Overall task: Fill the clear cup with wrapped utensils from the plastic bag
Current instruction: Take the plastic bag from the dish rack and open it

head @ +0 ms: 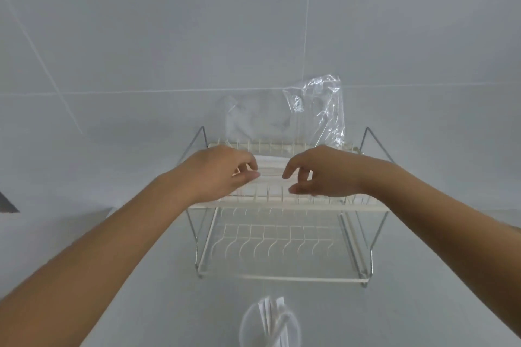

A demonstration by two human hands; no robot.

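Two bare hands are seen reaching over the upper tier of a two-tier dish rack set on a pale bench against a tiled wall, where a clear plastic bag lies with its crumpled mouth standing up at the back. The left hand is curled, thumb and fingers closed lightly on one end of a bundle of wrapped utensils; the right hand is half open, its fingers spread and bent just above the other end, and whether contact has been made cannot be told. The step in hand is judged to be the lifting of wrapped pieces out of the bag. It would be done best if the bundle were pinched at both ends, kept level and drawn clear of the rack's upright wires, so that the thin film is not snagged. The utensils are shown as long, slim, white paper-wrapped sticks lying crosswise on the rack. The clear cup stands on the bench in front of the rack, well apart from the hands, and is already seen to hold several white wrapped pieces standing at a tilt; room for more appears to be left.
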